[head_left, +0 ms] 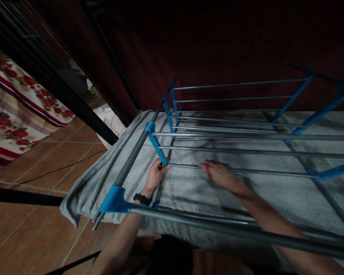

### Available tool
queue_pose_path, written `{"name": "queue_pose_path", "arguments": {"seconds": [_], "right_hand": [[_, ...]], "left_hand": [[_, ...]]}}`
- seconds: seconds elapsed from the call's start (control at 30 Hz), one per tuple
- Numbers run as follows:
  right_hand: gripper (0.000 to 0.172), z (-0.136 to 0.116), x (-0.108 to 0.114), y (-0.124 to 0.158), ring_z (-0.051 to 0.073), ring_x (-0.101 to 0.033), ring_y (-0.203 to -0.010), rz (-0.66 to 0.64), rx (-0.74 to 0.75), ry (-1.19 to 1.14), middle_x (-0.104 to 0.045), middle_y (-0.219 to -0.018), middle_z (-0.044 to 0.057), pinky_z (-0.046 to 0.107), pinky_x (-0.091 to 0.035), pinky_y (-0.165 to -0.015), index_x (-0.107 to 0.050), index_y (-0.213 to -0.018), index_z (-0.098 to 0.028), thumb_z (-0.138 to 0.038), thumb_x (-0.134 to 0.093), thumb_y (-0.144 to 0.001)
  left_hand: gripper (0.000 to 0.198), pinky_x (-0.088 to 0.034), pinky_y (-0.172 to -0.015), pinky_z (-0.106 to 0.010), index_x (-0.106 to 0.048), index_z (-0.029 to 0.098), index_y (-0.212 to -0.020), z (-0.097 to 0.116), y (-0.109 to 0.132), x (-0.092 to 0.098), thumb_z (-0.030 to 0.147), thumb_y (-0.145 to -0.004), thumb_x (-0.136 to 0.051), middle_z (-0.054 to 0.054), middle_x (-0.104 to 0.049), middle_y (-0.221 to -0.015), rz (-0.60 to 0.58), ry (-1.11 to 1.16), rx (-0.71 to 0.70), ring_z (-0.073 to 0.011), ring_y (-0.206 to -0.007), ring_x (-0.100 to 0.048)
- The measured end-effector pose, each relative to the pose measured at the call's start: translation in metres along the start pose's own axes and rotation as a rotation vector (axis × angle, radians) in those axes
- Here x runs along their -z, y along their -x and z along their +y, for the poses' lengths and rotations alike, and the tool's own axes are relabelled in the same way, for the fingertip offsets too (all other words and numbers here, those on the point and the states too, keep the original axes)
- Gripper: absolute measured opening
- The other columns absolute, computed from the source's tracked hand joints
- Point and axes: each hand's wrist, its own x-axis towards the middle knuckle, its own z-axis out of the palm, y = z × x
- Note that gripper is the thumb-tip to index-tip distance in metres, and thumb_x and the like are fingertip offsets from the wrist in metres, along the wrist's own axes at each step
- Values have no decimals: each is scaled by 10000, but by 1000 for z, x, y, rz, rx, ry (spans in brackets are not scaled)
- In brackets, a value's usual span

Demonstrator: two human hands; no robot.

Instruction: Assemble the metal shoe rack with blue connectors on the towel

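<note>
A rack of grey metal tubes (223, 134) joined by blue plastic parts stands on a grey blanket. My left hand (157, 172), with a black band on its wrist, grips the lower end of a blue plastic bracket (157, 149). Its thumb lies by the spot where a thin rod (186, 166) meets that bracket. Farther right along the same rod, my right hand (216, 172) is closed around it, fingers curled. A larger blue corner joint (113, 199) links two thicker tubes in front of my left forearm. Parts of both forearms pass behind the front tube.
The grey blanket (195, 191) covers a raised surface with its edge hanging at the left. Dark posts (103, 130) and a dark red curtain (232, 46) stand around it. On the tiled floor (46, 214) runs a thin black cable. Flowered cloth (17, 103) hangs far left.
</note>
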Motion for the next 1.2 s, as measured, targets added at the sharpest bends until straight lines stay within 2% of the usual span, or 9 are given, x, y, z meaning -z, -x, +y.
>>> {"name": "queue_pose_path", "arguments": {"seconds": [0.23,0.37,0.47,0.57,0.67,0.77,0.9,1.03,1.2], "right_hand": [[395,-1,-1,2,222,-653,-1087,11,16,16,-640,-1336,108,324,-468,-931,-606,-1319,-228,-249,-292,-1078],[390,1,-2,1,230,-635,-1153,5,4,23,-631,-1359,109,331,-464,-970,-607,-1341,-242,-256,-323,-1074],[385,2,-3,1,231,-639,-1151,1,-6,22,-616,-1388,111,335,-463,-976,-606,-1347,-243,-269,-336,-1074],[383,3,-1,4,240,-645,-1120,5,8,33,-649,-1324,117,344,-467,-955,-619,-1318,-220,-264,-327,-1074],[383,4,3,8,236,-656,-1065,8,18,31,-678,-1251,113,340,-476,-916,-639,-1271,-207,-264,-316,-1073],[399,5,4,9,236,-656,-1072,14,35,43,-661,-1295,120,343,-477,-912,-637,-1276,-207,-271,-299,-1076],[398,7,1,7,238,-647,-1115,1,26,50,-649,-1328,114,345,-473,-931,-617,-1312,-220,-272,-300,-1076],[389,5,1,5,229,-660,-1089,-1,20,39,-671,-1283,100,328,-474,-894,-633,-1259,-235,-310,-294,-1085],[390,0,5,6,213,-668,-1065,29,-2,22,-686,-1249,107,307,-456,-883,-651,-1241,-223,-344,-312,-1091]], "left_hand": [[268,-520,-833,-329,-682,198,-1073,-1,1,-3,328,-840,-707,-74,-639,-1122,16,-113,-35,-212,-969,-629],[207,-510,-842,-355,-650,188,-1038,2,1,-5,264,-848,-683,-79,-670,-1040,20,-250,-19,-227,-935,-628],[106,-499,-810,-360,-648,183,-945,10,1,-3,229,-851,-666,-74,-691,-936,37,-340,22,-230,-861,-631],[51,-496,-757,-336,-651,188,-865,24,1,0,212,-828,-676,-59,-707,-856,35,-357,42,-224,-798,-635],[59,-495,-724,-301,-669,183,-864,37,3,-1,189,-805,-675,-43,-729,-834,27,-318,100,-212,-778,-651],[137,-503,-745,-287,-685,177,-924,44,6,-6,163,-790,-658,-37,-749,-878,54,-263,145,-200,-803,-671],[199,-515,-779,-294,-688,171,-968,39,10,-16,169,-770,-667,-24,-742,-869,109,-155,170,-192,-810,-669],[177,-518,-783,-301,-691,172,-939,26,10,-19,186,-763,-690,-24,-720,-866,159,-114,156,-186,-800,-650],[215,-524,-841,-322,-701,175,-990,11,7,-16,186,-775,-697,-37,-700,-922,121,-103,95,-190,-854,-649]]}}
